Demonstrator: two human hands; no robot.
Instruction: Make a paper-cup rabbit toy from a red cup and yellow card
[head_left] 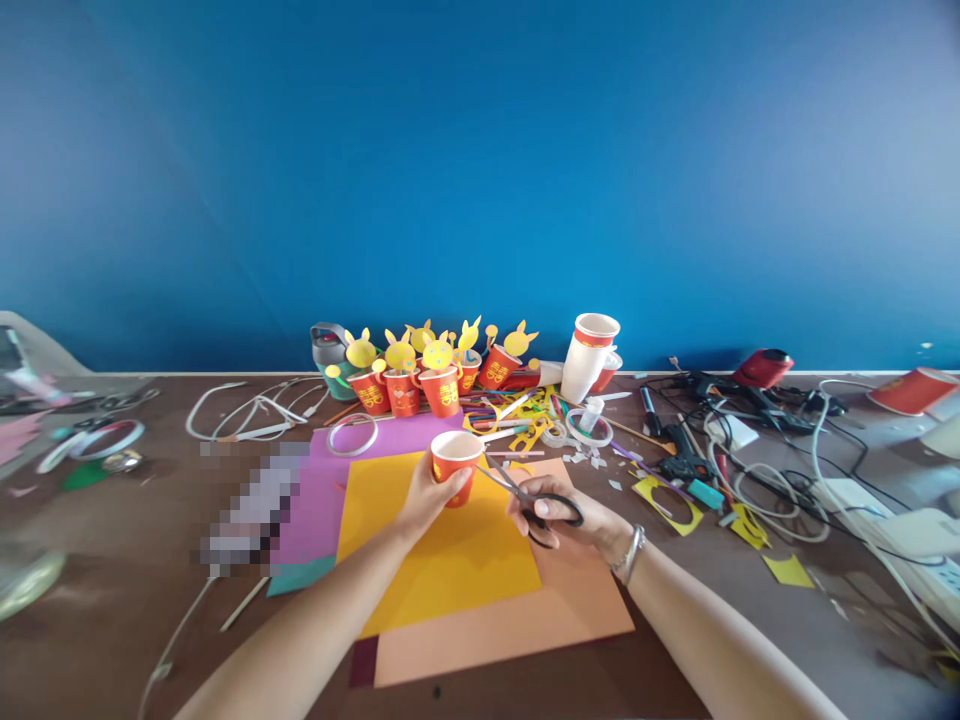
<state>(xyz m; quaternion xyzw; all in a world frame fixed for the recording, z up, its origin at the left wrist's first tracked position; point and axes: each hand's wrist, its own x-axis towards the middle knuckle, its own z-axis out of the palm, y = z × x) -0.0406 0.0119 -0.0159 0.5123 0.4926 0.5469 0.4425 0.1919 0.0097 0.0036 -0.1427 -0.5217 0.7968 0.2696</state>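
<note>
My left hand (pixel 429 497) grips a red paper cup (pixel 452 467) around its body, with the open mouth facing up and towards me. My right hand (pixel 564 512) is shut on black-handled scissors (pixel 534 500), whose metal blades (pixel 501 479) point left. Their tips are close to the cup's rim, and I cannot tell whether they touch it. Both hands hover over a yellow card sheet (pixel 442 560), which overlaps a peach card sheet (pixel 525 625) and a purple card sheet (pixel 319 510).
Red cups with yellow rabbit-ear cutouts (pixel 439 375) stand at the back beside a water bottle (pixel 330 345) and stacked white paper cups (pixel 589 358). A hot glue gun (pixel 686 450), tangled cables, scraps and tape rolls (pixel 94 445) lie around. The blue wall (pixel 480 170) borders the table's far edge.
</note>
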